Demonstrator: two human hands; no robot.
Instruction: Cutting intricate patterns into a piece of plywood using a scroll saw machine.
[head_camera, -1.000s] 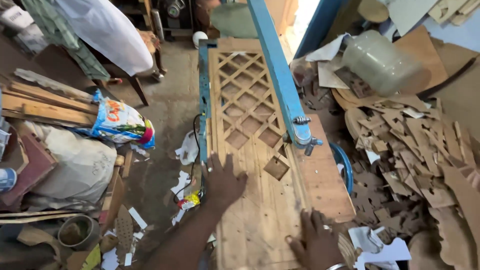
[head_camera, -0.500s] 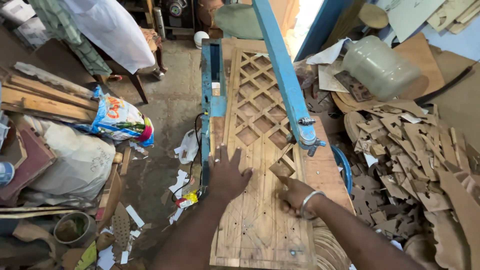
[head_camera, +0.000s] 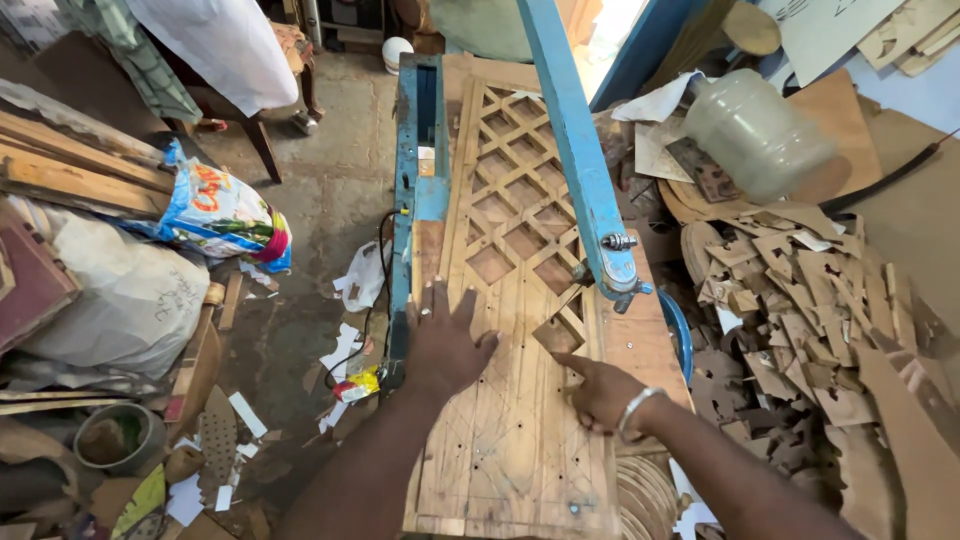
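A long wooden panel (head_camera: 520, 440) lies on a blue scroll saw table, its far half cut into a diamond lattice (head_camera: 510, 200). My left hand (head_camera: 445, 340) rests flat on the panel's left side, fingers spread. My right hand (head_camera: 600, 392), with a metal bangle at the wrist, presses on the panel near a freshly cut square opening (head_camera: 556, 334). The blue saw arm (head_camera: 580, 150) reaches over the panel, its blade clamp (head_camera: 618, 275) just beyond my right hand.
A heap of cut wood scraps (head_camera: 800, 310) lies to the right, with a large plastic jar (head_camera: 755, 130) above it. On the left are planks (head_camera: 70, 170), filled sacks (head_camera: 130, 290) and paper litter on the floor. A blue bowl (head_camera: 675, 335) sits beside the panel.
My right hand has come up from the panel's near end to beside the square opening. My left hand has stayed flat on the panel. The view has shifted slightly.
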